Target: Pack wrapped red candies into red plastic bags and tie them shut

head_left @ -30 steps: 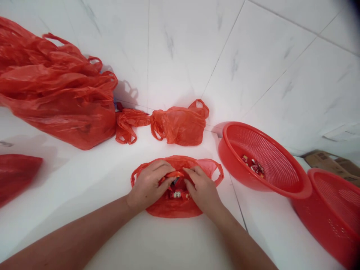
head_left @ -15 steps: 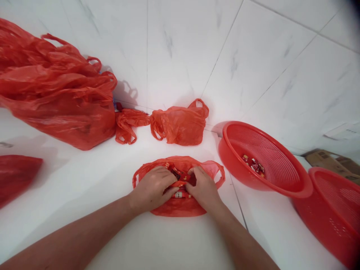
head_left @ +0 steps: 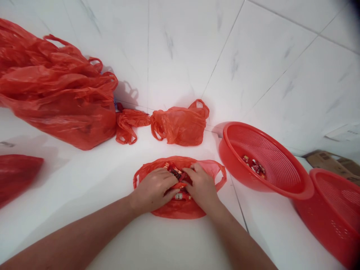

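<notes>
A red plastic bag [head_left: 180,212] lies on the white surface in front of me, its mouth spread open and its handles out to the sides. Inside it show several small red-wrapped pieces [head_left: 176,173], perhaps sweets, with printed labels. My left hand [head_left: 154,188] is closed on the near edge of the mouth, thumb below and fingers above. Across from it, my right hand [head_left: 203,188] grips the same edge between thumb and curled fingers. Its fingertips dip into the opening and are partly hidden.
A red perforated basket [head_left: 284,159] with several small wrapped pieces stands at right, beside another red basket [head_left: 323,213] and a cardboard box [head_left: 332,163]. Against the tiled wall are a small red bag [head_left: 180,125], a crumpled one [head_left: 126,125] and large red bags [head_left: 64,101].
The near edge of the bag's mouth has been drawn down toward me, uncovering more wrapped pieces behind it. My left hand moved slightly down and right; the right fingers shifted at the opening.
</notes>
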`<state>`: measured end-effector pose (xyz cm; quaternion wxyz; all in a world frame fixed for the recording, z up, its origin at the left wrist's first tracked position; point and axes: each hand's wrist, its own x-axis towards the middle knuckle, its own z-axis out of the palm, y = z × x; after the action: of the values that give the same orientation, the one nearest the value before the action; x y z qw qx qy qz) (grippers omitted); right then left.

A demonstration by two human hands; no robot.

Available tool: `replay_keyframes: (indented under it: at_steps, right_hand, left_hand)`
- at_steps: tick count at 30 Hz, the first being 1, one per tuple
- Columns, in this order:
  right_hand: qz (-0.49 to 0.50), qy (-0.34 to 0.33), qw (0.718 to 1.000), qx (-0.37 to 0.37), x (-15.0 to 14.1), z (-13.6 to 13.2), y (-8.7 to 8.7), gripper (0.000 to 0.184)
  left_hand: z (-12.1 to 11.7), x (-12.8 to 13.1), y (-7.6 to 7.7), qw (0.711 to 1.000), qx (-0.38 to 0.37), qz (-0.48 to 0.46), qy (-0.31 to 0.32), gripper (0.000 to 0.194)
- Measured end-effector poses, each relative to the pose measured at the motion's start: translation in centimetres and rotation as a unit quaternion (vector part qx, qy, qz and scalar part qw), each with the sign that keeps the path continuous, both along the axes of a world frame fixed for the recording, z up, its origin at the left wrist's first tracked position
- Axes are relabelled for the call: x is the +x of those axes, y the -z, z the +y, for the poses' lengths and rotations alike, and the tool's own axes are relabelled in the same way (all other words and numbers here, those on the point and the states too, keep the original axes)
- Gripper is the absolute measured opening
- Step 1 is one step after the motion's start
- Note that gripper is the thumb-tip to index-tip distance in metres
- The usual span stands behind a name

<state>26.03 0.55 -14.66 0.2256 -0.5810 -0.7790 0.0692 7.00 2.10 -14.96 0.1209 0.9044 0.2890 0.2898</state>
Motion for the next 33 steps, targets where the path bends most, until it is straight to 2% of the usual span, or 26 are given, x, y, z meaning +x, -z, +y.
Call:
replay_keyframes:
  at_steps: [4, 7, 10, 16, 23, 28, 33]
  right_hand:
    - [0.035, 0.012, 0.999, -0.015, -0.2, 0.2, 0.1, 0.013]
    - [0.057, 0.038, 0.997, -0.023, -0.1, 0.3, 0.3, 0.02]
    - [0.104, 0.055, 0.991, -0.06, 0.1, 0.3, 0.4, 0.028]
    - [0.195, 0.028, 0.974, -0.114, 0.3, 0.3, 0.2, 0.028]
    - [0.296, 0.039, 0.947, -0.116, 0.7, 0.4, 0.5, 0.011]
    - [0.293, 0.044, 0.95, -0.094, 1.2, 0.7, 0.7, 0.022]
    - [0.302, 0.04, 0.948, -0.095, 1.3, 0.5, 0.1, 0.008]
  left_hand:
    - [-0.1, 0.0, -0.1, 1.0, 0.007, -0.007, -0.006, 0.018]
    - [-0.1, 0.0, -0.2, 1.0, 0.011, -0.004, -0.01, 0.019]
    - [0.0, 0.0, -0.2, 1.0, 0.013, 0.005, -0.008, 0.019]
    - [-0.1, 0.0, -0.2, 1.0, 0.017, 0.015, -0.003, 0.02]
    - [-0.1, 0.0, -0.4, 1.0, 0.007, 0.015, -0.012, 0.02]
    - [0.0, 0.1, -0.3, 1.0, 0.003, 0.018, -0.016, 0.018]
    - [0.1, 0.0, -0.1, 0.999, -0.003, 0.02, -0.029, 0.019]
